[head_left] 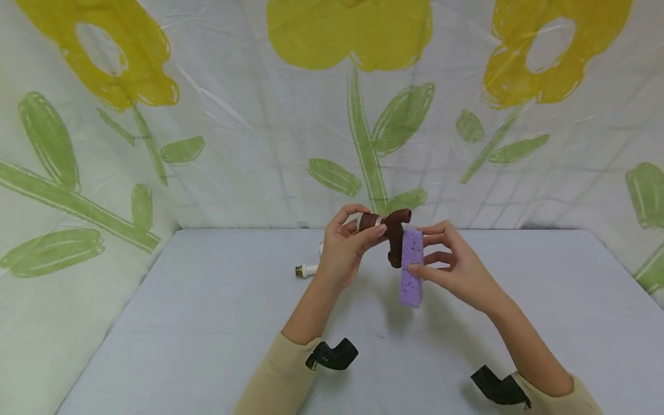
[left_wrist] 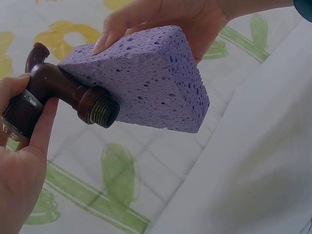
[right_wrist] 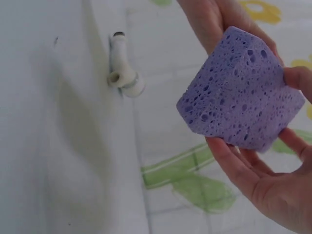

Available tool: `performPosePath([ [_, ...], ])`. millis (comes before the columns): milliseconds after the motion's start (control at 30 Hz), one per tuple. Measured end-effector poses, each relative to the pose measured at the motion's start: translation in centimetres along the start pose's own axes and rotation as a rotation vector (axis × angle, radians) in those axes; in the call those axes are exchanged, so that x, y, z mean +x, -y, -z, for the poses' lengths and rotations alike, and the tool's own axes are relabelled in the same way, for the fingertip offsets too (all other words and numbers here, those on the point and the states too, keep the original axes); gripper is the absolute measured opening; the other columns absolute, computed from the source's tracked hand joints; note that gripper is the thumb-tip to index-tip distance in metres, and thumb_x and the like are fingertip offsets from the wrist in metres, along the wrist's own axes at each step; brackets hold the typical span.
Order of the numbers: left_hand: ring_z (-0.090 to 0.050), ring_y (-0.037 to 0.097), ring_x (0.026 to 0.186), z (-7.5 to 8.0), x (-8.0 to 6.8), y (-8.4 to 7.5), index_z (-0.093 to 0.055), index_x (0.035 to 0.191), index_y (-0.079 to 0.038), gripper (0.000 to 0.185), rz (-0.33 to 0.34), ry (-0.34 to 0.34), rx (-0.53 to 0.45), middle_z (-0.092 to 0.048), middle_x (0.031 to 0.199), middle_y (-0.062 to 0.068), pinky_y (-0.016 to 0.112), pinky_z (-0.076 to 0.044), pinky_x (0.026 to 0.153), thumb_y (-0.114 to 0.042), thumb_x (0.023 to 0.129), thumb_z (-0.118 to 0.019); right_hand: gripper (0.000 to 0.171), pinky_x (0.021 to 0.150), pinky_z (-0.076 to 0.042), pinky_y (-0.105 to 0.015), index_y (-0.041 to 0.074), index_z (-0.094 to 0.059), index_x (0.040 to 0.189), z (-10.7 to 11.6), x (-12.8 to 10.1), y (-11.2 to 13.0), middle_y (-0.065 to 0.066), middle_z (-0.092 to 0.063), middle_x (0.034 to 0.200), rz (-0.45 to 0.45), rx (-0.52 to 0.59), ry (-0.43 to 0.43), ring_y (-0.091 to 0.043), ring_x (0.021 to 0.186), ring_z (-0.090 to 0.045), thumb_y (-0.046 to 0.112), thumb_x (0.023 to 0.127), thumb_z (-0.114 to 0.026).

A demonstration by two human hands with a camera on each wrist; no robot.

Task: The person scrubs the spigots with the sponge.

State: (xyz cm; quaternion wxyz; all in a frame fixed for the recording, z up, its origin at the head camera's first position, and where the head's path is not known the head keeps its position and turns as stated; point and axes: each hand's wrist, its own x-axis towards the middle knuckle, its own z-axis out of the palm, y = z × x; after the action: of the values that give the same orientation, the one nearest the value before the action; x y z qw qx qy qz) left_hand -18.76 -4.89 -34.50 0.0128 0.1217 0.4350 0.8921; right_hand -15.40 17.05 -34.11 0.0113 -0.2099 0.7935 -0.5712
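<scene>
A dark brown faucet (head_left: 396, 239) with a threaded end is held up above the table by my left hand (head_left: 343, 245), whose thumb and fingers grip its handle end. My right hand (head_left: 450, 262) pinches a purple porous sponge (head_left: 412, 276) by its edges. In the left wrist view the sponge (left_wrist: 146, 83) lies against the side of the faucet body (left_wrist: 53, 80), beside the threaded outlet. From the right wrist the sponge (right_wrist: 243, 92) hides the faucet and most of the left hand.
On the white table (head_left: 233, 300) a white pipe fitting with a brass threaded end (head_left: 306, 270) lies behind my left forearm, partly hidden by it. The right wrist view shows this white fitting (right_wrist: 122, 68) in full. A white sheet with painted flowers (head_left: 233, 173) hangs behind the table.
</scene>
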Motion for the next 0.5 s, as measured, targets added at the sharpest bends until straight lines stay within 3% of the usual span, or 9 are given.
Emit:
performPosePath([
  [200, -0.074, 0.012, 0.083, -0.11, -0.1, 0.01, -0.063, 0.104, -0.015, 0.04, -0.005, 0.018, -0.001, -0.07, 0.088, 0.003, 0.027, -0.064, 0.083, 0.022, 0.09, -0.065, 0.052, 0.076, -0.066, -0.038, 0.002, -0.04, 0.138, -0.08, 0.14, -0.14, -0.029, -0.054, 0.131, -0.068, 0.053, -0.059, -0.018, 0.092, -0.075, 0.007, 0.098, -0.073],
  [400, -0.073, 0.012, 0.08, -0.1, 0.07, 0.1, -0.062, 0.105, -0.012, 0.041, -0.046, -0.028, -0.013, -0.07, 0.083, 0.002, 0.029, -0.065, 0.082, 0.026, 0.09, -0.06, 0.051, 0.075, -0.066, -0.04, 0.002, -0.042, 0.137, -0.24, -0.09, 0.16, -0.028, -0.053, 0.134, -0.068, 0.022, -0.008, -0.023, 0.091, -0.074, 0.009, 0.098, -0.074],
  [500, -0.074, 0.012, 0.079, -0.07, 0.08, 0.09, -0.063, 0.104, -0.012, 0.039, -0.048, -0.027, -0.026, -0.07, 0.082, 0.002, 0.03, -0.065, 0.081, 0.025, 0.091, -0.061, 0.052, 0.073, -0.066, -0.038, 0.003, -0.043, 0.139, -0.22, -0.05, 0.29, -0.027, -0.054, 0.133, -0.079, 0.001, -0.035, -0.022, 0.09, -0.073, 0.011, 0.098, -0.075],
])
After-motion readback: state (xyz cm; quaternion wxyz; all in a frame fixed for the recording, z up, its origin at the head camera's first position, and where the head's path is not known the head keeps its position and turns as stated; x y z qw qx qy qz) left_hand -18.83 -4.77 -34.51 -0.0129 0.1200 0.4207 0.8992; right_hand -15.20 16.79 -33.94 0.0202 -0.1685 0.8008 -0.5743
